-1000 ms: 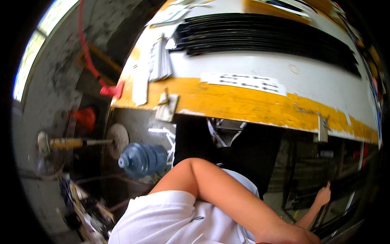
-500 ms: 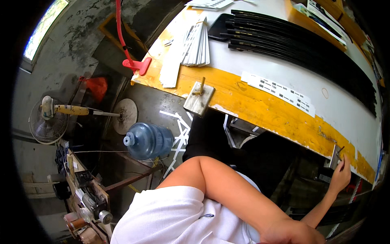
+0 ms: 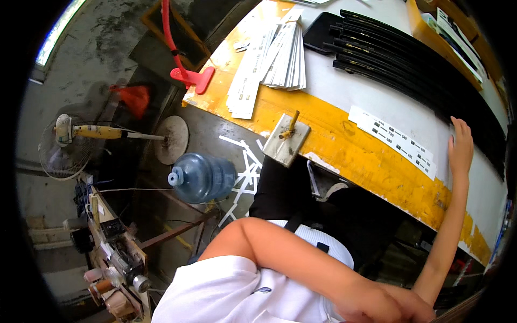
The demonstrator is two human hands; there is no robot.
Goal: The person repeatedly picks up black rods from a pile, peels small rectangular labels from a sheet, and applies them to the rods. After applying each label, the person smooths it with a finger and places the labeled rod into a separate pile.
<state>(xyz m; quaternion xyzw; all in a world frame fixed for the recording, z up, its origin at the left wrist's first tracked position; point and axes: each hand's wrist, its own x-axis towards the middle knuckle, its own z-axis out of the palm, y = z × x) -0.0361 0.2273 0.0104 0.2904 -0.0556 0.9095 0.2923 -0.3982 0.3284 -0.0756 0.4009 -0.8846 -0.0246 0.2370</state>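
Note:
My right hand (image 3: 461,148) reaches over the table's right part, fingers stretched out, beside the nearest of the long black tubes (image 3: 401,89). It appears to hold nothing; whether the fingertips touch the tubes I cannot tell. Just left of it lies a white label strip (image 3: 393,141) with black printed marks, partly on the yellow table edge. My left arm crosses in front of my body, and my left hand (image 3: 379,306) is at the lower edge against my right arm near the elbow. Its fingers are hidden.
Fanned white strips (image 3: 285,59) lie on the table (image 3: 326,116) at the far left. A metal clamp (image 3: 287,139) and a red clip (image 3: 196,79) sit on its edge. A blue water bottle (image 3: 204,177), paper scraps (image 3: 245,175) and a fan (image 3: 67,145) stand or lie left.
My right hand has left the clamp at the table's right front edge and moved up over the tabletop to the black tubes. The view has shifted slightly; my left hand stays low.

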